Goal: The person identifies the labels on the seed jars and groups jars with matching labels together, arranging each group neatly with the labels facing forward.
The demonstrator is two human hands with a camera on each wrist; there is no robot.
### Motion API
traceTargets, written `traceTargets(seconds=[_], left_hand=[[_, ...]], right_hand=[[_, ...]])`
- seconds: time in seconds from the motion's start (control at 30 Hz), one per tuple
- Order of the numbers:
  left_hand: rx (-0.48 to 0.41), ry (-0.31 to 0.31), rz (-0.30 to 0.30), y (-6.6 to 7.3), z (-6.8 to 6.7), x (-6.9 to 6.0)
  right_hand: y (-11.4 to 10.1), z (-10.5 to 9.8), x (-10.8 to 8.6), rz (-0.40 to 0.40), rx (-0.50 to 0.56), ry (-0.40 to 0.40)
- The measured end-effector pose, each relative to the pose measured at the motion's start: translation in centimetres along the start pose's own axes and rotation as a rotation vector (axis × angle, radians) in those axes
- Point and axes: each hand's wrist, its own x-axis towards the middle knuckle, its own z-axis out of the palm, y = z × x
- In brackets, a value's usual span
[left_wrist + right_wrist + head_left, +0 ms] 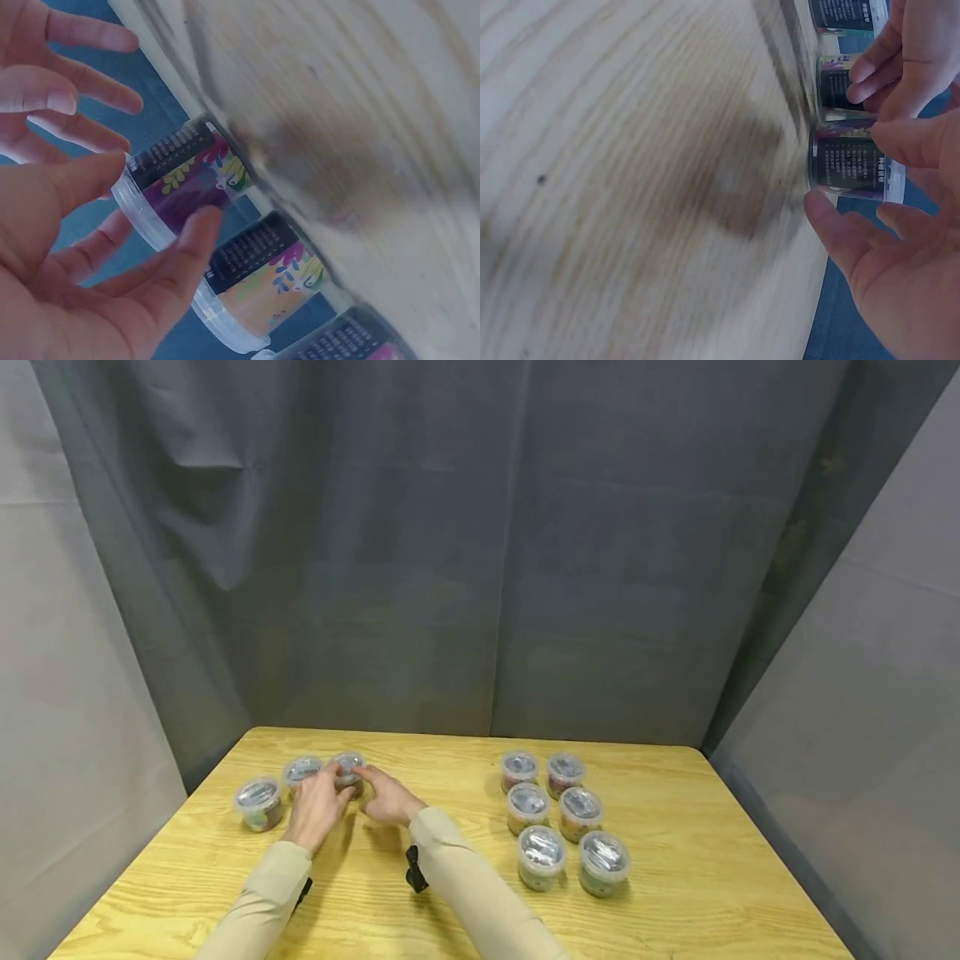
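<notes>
1. Far left, a lidded tub [258, 804] with greenish sides stands upright on the wooden table [675, 843], left of both hands.
2. Just beyond it stands the middle tub [302, 767], partly covered by the left hand; its sides look orange in the left wrist view.
3. The left hand [317, 807] reaches to the near left of the far tub [349, 763], fingers about it; whether it grips, I cannot tell.
4. The far tub, purple-sided with a dark printed label, sits upright on the table between the hands, lid on.
5. The right hand [392, 797] is loose, fingers extended, its forefinger at the lid's right edge.
6. Well to the right, two files of three lidded tubs, the nearer-left file [528, 807] and the right file [581, 814], run reddish, orange, then green toward the person; their contents are unclear.
</notes>
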Motion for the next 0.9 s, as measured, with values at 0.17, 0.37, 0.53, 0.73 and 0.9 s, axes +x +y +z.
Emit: traceTargets(seconds=[0.17, 0.37, 0.53, 0.73, 0.9], left_hand=[[0.069, -0.020, -0.001, 0.1, 0.0, 0.0], [0.110, -0.034, -0.023, 0.2, 0.2, 0.3], [0.130, -0.058, 0.032, 0.3, 0.4, 0.4], [0.130, -0.049, 0.114, 0.3, 0.6, 0.3], [0.089, -0.028, 0.182, 0.3, 0.6, 0.2]], right_hand=[[-0.1, 0.5, -0.1, -0.010, 0.031, 0.022], [0.1, 0.6, -0.3, -0.032, -0.009, 0.089], [0.7, 0.5, -0.8, -0.023, -0.013, 0.136], [1.3, 0.4, -1.2, -0.057, -0.056, 0.189], [1.6, 0.1, -1.2, -0.031, -0.011, 0.251]])
